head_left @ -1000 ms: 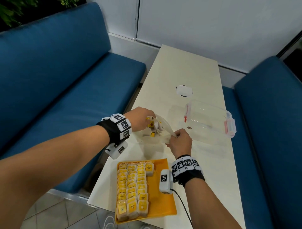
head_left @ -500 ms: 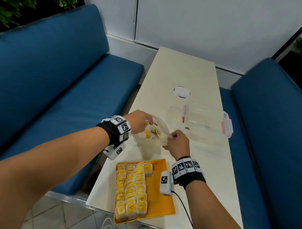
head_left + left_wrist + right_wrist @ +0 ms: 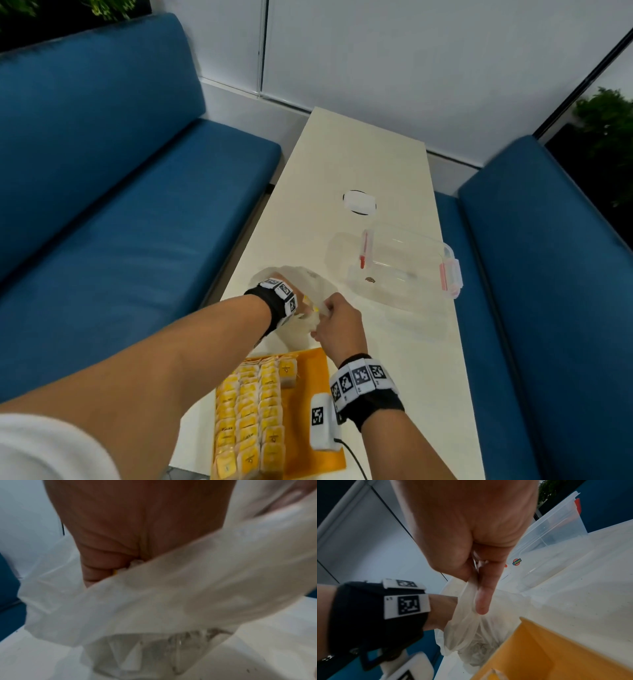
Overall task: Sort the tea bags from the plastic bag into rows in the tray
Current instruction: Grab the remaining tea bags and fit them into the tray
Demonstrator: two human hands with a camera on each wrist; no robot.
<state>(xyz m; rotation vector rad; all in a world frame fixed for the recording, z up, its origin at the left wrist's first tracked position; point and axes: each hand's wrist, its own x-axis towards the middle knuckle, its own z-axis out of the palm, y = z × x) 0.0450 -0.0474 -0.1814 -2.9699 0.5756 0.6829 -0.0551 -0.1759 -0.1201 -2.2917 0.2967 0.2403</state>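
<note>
The thin white plastic bag lies just beyond the orange tray. My left hand is down inside the bag. In the left wrist view its fingers curl round a tea bag, of which only a yellow and white sliver shows behind the bag film. My right hand pinches the bag's rim between thumb and fingers and holds it up. Rows of yellow tea bags fill the tray's left part; its right strip is bare.
A clear lidded container with red clips lies open at the right of the white table. A white round insert sits farther back. Blue bench seats flank the table on both sides. The tray's corner is close under my right hand.
My left hand has gone from the bag's mouth down deep into the bag. Both hands and the bag have come closer to the tray.
</note>
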